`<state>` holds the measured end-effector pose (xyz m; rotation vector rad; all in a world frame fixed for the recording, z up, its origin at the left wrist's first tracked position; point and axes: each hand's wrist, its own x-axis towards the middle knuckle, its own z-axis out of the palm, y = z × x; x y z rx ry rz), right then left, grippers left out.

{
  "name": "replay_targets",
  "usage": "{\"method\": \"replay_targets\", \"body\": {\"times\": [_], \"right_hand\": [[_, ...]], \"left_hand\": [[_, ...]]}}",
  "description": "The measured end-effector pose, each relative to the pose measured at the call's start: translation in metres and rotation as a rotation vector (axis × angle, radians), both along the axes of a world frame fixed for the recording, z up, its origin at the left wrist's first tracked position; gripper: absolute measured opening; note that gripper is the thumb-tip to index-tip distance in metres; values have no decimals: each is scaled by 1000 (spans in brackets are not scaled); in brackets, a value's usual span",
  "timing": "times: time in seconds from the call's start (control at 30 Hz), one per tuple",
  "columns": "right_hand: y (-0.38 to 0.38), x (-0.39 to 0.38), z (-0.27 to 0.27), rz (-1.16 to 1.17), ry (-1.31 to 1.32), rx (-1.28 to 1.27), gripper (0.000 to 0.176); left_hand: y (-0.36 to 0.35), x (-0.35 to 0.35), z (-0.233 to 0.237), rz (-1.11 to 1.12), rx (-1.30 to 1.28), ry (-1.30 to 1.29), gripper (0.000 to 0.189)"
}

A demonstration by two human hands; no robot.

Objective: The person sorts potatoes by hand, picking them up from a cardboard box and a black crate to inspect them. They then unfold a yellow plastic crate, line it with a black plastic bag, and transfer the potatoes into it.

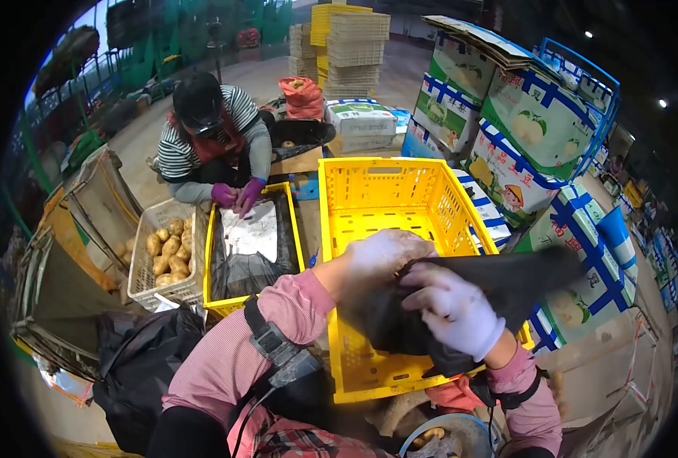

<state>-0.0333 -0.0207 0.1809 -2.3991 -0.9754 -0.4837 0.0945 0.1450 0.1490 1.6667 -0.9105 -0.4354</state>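
Observation:
Both my hands wear white gloves and are over a yellow plastic crate (373,185). A black plastic bag (499,284) hangs between them, its right end smeared by motion and its lower part inside the crate. My left hand (391,252) is closed at the bag's upper left edge, its fingertips partly hidden. My right hand (453,309) is closed on the bag's near side, with fingers bent over the film. Through the slotted crate, the far half of the bottom shows bare yellow plastic.
A co-worker (213,141) in purple gloves bends over a second yellow crate (298,229) lined with black plastic and white sheet. Left of it stands a white crate (142,263) of potatoes (172,252). Stacked cartons (522,114) rise at right; a bucket (472,431) sits below me.

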Motion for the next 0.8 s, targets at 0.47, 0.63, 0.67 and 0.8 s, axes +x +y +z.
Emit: {"method": "replay_targets", "body": {"times": [0.47,0.63,0.67,0.8], "right_hand": [[7,16,0,179,436,534,17],[10,20,-3,-330,406,698,22],[12,22,-1,-338,473,738,26],[25,29,1,-497,484,510,27]], "left_hand": [[32,5,-6,216,38,448,19],[47,15,-26,149,-22,-962,41],[43,12,-27,150,-4,-947,46],[29,16,-37,42,-103,-582,51]]}}
